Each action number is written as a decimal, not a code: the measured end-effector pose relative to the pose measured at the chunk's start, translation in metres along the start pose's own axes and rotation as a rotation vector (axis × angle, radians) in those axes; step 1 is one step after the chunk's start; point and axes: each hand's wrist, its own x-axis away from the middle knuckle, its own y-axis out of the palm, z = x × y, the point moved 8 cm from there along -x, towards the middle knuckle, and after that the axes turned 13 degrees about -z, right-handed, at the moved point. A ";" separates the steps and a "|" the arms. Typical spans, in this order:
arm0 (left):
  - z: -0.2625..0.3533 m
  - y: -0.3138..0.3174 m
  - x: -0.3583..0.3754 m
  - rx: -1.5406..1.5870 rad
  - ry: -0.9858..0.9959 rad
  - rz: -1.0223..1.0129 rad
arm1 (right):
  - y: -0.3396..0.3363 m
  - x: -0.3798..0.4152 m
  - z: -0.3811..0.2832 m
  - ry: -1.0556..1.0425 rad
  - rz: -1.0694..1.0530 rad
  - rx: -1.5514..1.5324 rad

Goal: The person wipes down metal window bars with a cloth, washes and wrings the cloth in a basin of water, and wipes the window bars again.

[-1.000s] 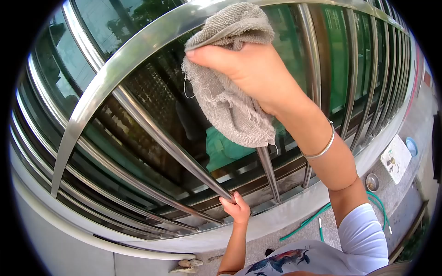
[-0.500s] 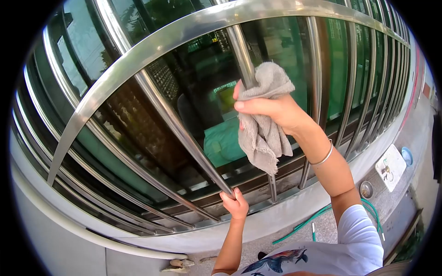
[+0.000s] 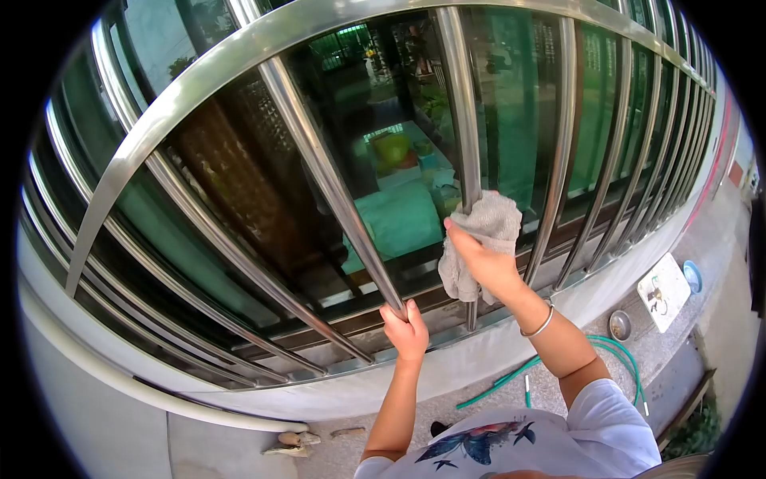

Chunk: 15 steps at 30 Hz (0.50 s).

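Fingers of the right hand (image 3: 491,265) clasp a cloth (image 3: 498,222) around a bar (image 3: 458,88), best pressed evenly, as the left hand's (image 3: 409,337) grip a neighboring bar (image 3: 323,164) near the grille's (image 3: 191,84) lower edge.

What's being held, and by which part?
The right hand holds the cloth by its middle, around a bar; the left hand grips another bar near its lower end.
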 end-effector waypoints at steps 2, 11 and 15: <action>-0.005 0.002 -0.001 0.029 -0.142 -0.081 | -0.001 0.053 0.056 0.148 -0.021 0.060; 0.068 0.028 0.057 -0.105 0.318 -0.559 | -0.021 0.211 0.124 0.787 -0.272 -0.276; 0.082 0.047 0.070 -0.137 0.314 -0.553 | -0.005 0.190 0.057 0.737 -0.588 -0.488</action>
